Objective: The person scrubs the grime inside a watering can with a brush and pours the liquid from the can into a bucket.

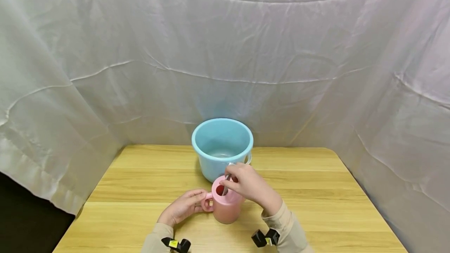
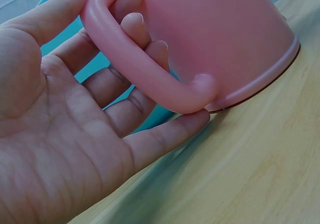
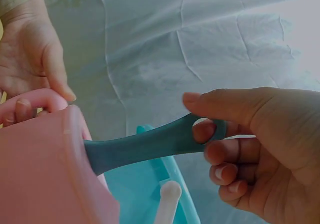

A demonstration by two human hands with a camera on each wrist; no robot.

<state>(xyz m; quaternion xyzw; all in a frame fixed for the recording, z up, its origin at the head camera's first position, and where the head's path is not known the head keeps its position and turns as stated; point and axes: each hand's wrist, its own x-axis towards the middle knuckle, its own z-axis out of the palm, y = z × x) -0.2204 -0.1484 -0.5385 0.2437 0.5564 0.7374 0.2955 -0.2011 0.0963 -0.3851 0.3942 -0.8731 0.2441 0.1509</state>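
A pink watering can [image 1: 226,210] stands upright on the table, its round opening partly covered by a pink top. My left hand [image 1: 188,204] grips the can's loop handle [image 2: 135,62], with several fingers passed through the loop and the thumb at its upper end. Above the opening, my right hand [image 1: 251,184] pinches a grey-blue utensil handle [image 3: 145,141] near its end, and a fingertip shows through the hole there. The utensil's other end goes down into the can and is hidden.
A light blue bucket [image 1: 222,121] stands right behind the watering can, with a pale bail handle [image 3: 169,201] at its side. The wooden table [image 1: 140,179] is bordered by a hanging grey-white cloth [image 1: 225,50] at the back and sides.
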